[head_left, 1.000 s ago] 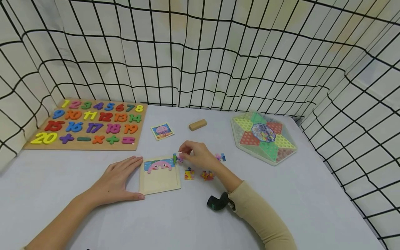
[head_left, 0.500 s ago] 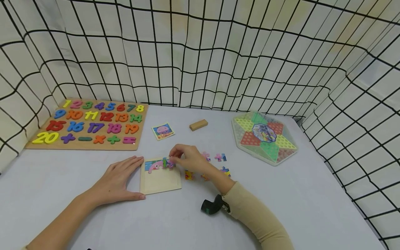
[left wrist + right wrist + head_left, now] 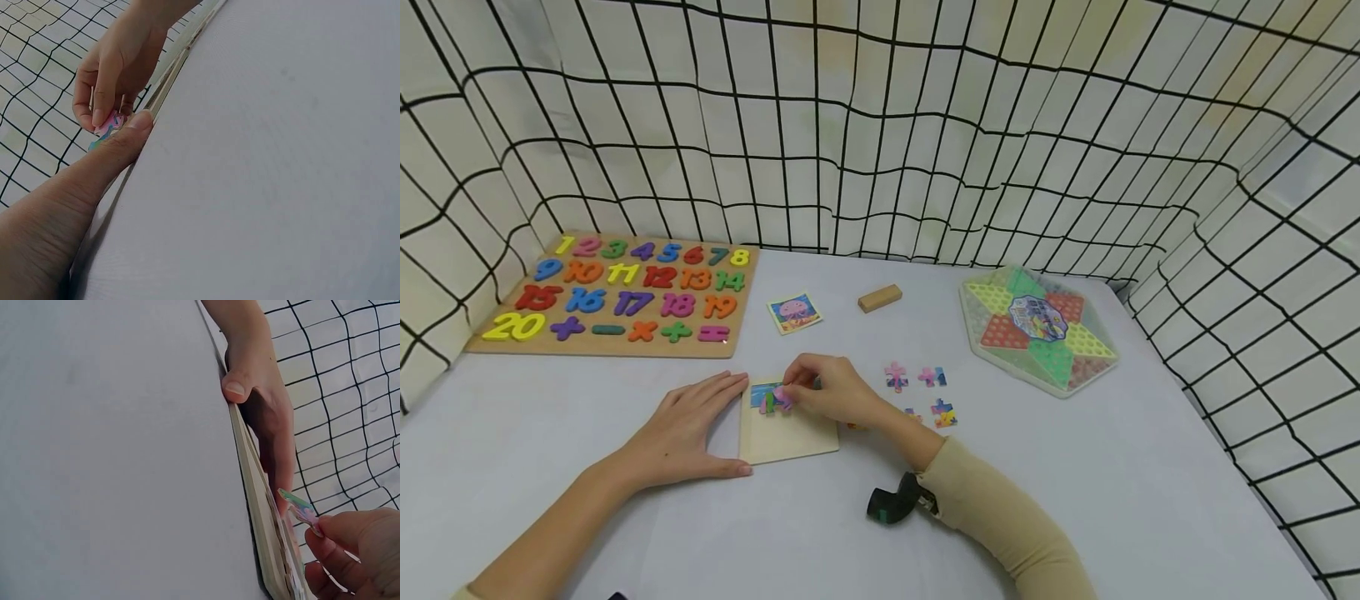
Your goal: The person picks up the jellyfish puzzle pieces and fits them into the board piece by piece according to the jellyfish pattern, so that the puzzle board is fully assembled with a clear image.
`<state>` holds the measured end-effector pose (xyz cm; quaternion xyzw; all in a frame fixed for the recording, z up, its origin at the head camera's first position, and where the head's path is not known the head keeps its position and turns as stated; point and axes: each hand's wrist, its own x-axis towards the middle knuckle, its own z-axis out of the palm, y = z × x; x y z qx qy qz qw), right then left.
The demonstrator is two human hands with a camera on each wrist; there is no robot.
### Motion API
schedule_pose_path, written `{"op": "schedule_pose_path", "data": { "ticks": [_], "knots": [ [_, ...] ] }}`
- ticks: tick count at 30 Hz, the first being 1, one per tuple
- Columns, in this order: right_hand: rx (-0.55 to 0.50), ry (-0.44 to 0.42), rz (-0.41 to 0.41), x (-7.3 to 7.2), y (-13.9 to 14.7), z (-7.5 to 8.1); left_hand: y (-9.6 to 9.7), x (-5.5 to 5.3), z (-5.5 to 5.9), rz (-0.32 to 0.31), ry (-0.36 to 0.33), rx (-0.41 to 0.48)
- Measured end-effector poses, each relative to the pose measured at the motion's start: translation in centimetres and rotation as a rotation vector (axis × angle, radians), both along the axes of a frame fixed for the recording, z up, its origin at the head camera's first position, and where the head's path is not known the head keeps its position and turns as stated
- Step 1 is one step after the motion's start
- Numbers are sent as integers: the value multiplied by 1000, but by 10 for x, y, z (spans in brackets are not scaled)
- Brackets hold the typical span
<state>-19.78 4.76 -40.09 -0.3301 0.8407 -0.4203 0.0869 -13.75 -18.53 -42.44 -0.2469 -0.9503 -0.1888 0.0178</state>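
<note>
While one green and pink puzzle piece is over the upper part of the wooden tray, the right hand pinches it between thumb and fingers. The left hand, its fingers extended, rests at the tray's left edge. To the right lie loose pieces; farther behind, a picture card and a wooden block.
</note>
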Motion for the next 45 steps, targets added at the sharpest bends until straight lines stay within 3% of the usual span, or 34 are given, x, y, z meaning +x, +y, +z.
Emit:
{"op": "schedule_pose_path", "data": {
  "ticks": [18,23,34,45],
  "knots": [
    [59,59,-59,7,-14,-9,1,-1,0,-12,-3,1],
    [90,103,-72,8,-17,-12,1,-1,1,-14,-3,0],
    [174,290,-90,10,-21,-14,-1,-1,0,-12,4,-1],
    [221,318,-97,13,-22,-14,0,-1,0,-13,7,6]
  ]
}}
